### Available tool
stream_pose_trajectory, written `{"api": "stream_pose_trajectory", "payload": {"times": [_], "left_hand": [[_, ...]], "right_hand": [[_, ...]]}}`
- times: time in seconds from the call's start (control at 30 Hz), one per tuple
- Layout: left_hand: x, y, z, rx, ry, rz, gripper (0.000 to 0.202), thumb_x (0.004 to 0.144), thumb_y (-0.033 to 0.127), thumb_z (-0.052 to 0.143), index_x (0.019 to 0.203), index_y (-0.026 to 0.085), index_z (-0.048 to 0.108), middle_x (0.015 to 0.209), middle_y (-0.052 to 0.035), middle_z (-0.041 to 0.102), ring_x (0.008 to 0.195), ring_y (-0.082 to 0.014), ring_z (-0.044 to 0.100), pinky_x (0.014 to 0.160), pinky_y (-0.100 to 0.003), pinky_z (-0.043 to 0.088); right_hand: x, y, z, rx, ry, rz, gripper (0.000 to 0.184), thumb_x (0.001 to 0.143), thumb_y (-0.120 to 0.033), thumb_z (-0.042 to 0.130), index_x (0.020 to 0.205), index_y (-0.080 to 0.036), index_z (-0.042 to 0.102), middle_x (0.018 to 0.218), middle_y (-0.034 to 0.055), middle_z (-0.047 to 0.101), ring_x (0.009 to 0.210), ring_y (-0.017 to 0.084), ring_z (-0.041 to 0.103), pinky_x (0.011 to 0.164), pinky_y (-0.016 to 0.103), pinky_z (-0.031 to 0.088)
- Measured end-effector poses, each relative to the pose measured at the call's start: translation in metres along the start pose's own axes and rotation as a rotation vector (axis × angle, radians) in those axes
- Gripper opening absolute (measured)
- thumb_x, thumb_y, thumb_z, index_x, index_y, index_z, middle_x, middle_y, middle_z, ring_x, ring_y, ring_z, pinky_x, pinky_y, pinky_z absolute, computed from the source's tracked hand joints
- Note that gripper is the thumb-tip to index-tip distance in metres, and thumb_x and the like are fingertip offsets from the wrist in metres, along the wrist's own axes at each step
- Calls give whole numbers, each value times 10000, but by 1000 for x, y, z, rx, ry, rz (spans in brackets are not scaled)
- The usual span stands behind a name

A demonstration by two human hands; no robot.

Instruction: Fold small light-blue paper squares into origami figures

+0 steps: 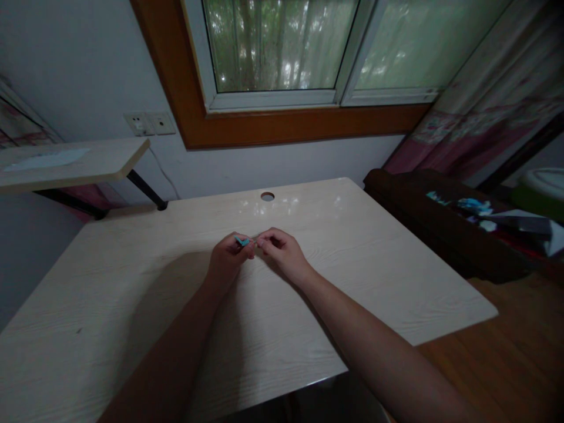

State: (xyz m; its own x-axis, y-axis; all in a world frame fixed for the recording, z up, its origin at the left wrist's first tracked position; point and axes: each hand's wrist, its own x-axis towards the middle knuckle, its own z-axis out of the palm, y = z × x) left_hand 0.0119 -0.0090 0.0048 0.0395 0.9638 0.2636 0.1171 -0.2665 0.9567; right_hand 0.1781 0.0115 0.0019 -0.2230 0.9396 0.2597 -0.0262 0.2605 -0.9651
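Note:
My left hand (230, 254) is closed around a small turquoise piece (242, 241), thin and bent-looking, whose exact kind is too small to make out. Its end pokes up between thumb and forefinger. Close beside it on the right, my right hand (281, 249) is closed in a pinch. Its fingertips almost meet those of the left hand, and something tiny seems to sit between the two pinches, too small to name. Both hands are just above the pale wood-grain table (379, 282), near its middle.
A raised shelf (79, 170) on black legs stands at the table's back left. A round cable hole (267, 197) lies near the back edge, below the window (282, 53). At right is a dark sofa-like piece (440, 235) with assorted items on it.

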Motion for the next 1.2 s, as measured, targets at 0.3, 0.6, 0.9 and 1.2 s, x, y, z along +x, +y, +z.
{"api": "stream_pose_trajectory", "payload": {"times": [0.3, 0.6, 0.9, 1.2], "left_hand": [[-1, 2, 1, -16, 5, -53, 175, 818, 350, 687, 824, 175, 671, 664, 5, 655, 623, -124, 608, 632, -232, 480], [-1, 1, 0, -22, -10, -33, 189, 815, 368, 687, 823, 179, 673, 687, -1, 656, 644, -132, 610, 648, -245, 483], [1, -1, 0, -30, 55, -110, 191, 795, 361, 695, 804, 173, 664, 645, -1, 659, 607, -134, 605, 632, -248, 478], [1, 2, 2, -53, 33, -149, 201, 779, 362, 705, 785, 165, 665, 627, 5, 649, 601, -127, 595, 624, -240, 476]], "right_hand": [[0, 1, 0, -39, 9, -26, 200, 837, -382, 656, 834, -182, 673, 715, 5, 602, 643, 133, 524, 612, 260, 413], [-1, -4, 2, -3, -8, 1, 202, 827, -381, 647, 793, -182, 636, 656, -18, 563, 598, 120, 487, 574, 247, 376], [0, -2, -3, -195, 65, -150, 135, 870, -341, 645, 886, -217, 696, 788, 19, 601, 695, 150, 545, 652, 279, 433], [-1, -7, -4, -292, 7, -210, 121, 894, -322, 633, 886, -226, 707, 821, 29, 614, 734, 159, 554, 684, 288, 435]]}}
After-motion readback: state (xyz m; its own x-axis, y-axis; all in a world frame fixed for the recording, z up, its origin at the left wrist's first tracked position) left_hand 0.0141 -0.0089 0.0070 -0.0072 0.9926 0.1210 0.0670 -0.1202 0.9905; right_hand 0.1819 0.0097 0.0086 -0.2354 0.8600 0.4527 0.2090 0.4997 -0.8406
